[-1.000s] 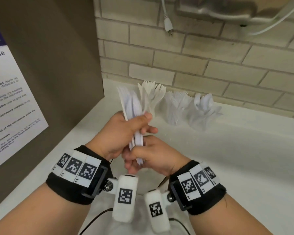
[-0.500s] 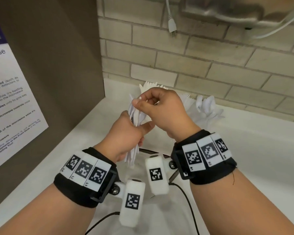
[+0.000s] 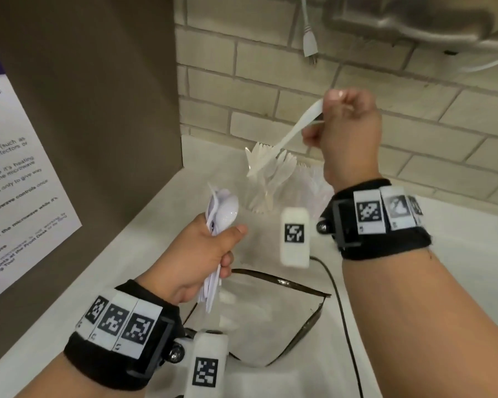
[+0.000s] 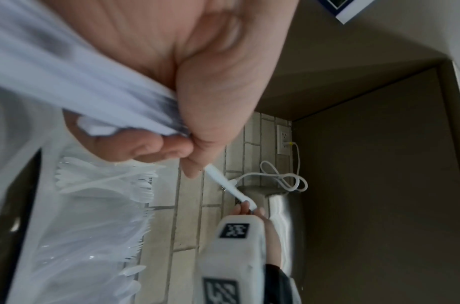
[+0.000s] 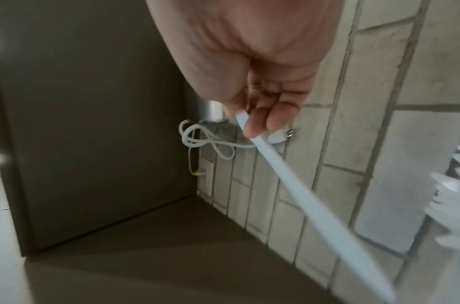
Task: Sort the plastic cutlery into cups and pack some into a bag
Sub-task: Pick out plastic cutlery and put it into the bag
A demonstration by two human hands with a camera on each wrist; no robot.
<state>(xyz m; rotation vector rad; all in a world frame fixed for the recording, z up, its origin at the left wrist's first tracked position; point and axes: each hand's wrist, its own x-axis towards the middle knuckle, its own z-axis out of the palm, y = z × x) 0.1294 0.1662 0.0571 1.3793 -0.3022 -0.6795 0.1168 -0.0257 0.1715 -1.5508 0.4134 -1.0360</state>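
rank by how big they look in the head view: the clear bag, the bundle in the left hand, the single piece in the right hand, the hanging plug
1. clear bag
2. bundle gripped by the left hand
3. single piece pinched by the right hand; similar length to the bundle but thinner, so close
4. plug

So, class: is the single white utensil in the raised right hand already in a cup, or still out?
Out. The right hand pinches the utensil in the air, its lower end above the forks in the clear cup.

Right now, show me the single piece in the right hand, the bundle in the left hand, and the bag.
single piece (image 3: 292,133), head view, mid-handle.
bundle of cutlery (image 3: 226,211), head view, top spoon's bowl.
bag (image 3: 285,282), head view, dark zipper rim.
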